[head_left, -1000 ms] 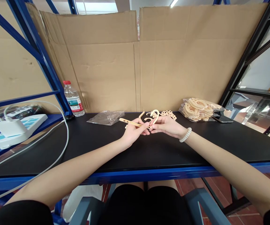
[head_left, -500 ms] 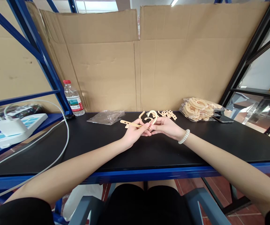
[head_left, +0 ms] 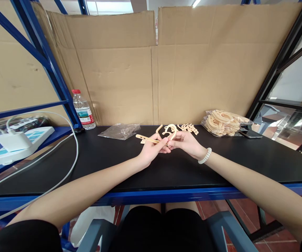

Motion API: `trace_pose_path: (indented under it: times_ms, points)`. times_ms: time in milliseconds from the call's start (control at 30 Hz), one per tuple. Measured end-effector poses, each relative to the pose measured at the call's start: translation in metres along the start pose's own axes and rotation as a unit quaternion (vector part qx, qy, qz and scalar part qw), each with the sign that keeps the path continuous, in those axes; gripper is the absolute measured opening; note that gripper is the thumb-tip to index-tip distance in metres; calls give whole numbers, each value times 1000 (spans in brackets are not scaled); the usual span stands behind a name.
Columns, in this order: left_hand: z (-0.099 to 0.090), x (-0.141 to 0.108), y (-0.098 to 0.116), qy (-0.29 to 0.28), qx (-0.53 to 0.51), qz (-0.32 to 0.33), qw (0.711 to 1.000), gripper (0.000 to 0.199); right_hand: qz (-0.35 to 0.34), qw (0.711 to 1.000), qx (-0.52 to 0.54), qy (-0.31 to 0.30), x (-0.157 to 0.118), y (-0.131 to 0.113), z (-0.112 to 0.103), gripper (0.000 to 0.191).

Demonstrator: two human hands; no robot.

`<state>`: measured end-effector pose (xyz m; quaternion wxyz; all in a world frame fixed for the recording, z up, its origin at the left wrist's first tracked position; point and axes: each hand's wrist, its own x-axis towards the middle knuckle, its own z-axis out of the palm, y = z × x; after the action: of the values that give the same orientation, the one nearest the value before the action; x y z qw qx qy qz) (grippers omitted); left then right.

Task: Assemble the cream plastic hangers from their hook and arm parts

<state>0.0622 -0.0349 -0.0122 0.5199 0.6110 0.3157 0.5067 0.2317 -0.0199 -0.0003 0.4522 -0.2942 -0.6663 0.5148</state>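
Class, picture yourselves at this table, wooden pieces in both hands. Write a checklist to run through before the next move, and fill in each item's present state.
1. Left hand has a grip on the strip: ok.
2. Right hand has a grip on the hook: ok.
3. Strip and hook fully joined: cannot tell; fingers hide where they meet.
4. Bottle upright with its cap on: ok.
5. Flat bag off the table: not ok; it lies beyond the hands, to their left.
6. Cable away from both hands: ok; it loops at the far left.
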Motion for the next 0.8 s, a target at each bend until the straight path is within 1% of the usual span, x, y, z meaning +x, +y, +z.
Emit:
trace_pose_path:
  times_ms: [233,500,667,733,800]
  points:
    - [2,-1,1,1,-9,-4,1000,37,-22,1000,-5,14,-1,-5,4,23]
    - [5,-2,3,10,-24,-41,999,36,-18,999,-7,31,-1,-4,5,24]
    - [4,-1,3,28,-21,-48,998,34,5,998,22,51,-1,-2,4,28]
    - [3,1,5,11,-24,-53,998,33,18,997,34,63,-1,-2,3,28]
    - [2,2,6,-18,-20,-57,998,30,28,995,41,81,-1,-1,1,28]
